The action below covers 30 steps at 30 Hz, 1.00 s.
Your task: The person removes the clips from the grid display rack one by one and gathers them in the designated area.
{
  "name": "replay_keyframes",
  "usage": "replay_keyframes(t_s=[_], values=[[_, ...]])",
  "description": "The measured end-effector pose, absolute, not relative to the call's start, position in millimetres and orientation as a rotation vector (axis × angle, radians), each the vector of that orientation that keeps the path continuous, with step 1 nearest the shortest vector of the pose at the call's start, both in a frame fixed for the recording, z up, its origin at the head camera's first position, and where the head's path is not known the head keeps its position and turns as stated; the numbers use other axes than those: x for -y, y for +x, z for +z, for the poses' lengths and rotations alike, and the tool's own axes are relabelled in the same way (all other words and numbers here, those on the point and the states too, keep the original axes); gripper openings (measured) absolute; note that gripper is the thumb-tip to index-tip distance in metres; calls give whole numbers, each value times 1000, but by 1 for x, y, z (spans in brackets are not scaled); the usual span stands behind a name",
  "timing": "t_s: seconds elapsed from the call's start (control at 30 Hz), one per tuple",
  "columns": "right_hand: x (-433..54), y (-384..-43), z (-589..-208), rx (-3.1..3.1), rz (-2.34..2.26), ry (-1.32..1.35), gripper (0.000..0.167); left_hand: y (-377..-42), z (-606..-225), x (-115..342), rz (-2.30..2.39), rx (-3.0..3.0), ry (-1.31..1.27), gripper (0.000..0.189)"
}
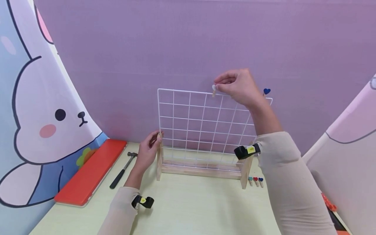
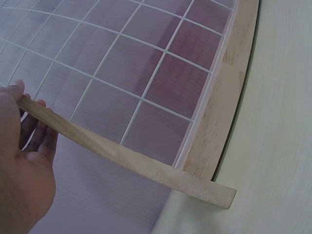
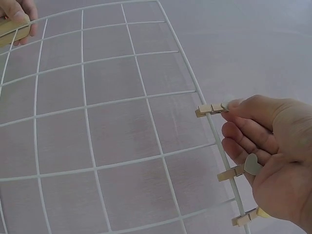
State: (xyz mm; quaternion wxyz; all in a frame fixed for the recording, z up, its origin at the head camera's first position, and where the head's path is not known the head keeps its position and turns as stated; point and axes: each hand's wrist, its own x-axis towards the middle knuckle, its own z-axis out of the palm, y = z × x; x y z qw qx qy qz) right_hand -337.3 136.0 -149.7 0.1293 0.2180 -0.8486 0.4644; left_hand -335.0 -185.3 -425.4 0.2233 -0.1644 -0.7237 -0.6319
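The right hand [image 1: 239, 85] pinches a small clothespin [image 3: 213, 109] between thumb and fingertips, its wooden end across the top wire of the white grid [image 1: 202, 120]; the left hand [image 1: 147, 151] grips the upper end of the stand's wooden post [image 2: 112, 148]. The clothespin looks light, stiff and springy, likely best squeezed at its tail, beside the glued heart; the grid seems light but rigid, perhaps apt to wobble, so the post is a sound hold; no brand shows; yellow stickers [image 1: 251, 149] bear marks too small to read.
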Motion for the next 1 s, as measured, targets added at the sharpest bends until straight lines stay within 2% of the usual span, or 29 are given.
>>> replay_keyframes(t_s=[0.73, 1.0], values=[[-138, -335, -149, 2409, 1448, 514, 20, -334, -425, 185, -1762, 2019, -430, 42], [-144, -332, -143, 2261, 1544, 587, 20, -334, -426, 185, -1772, 2019, -426, 41]])
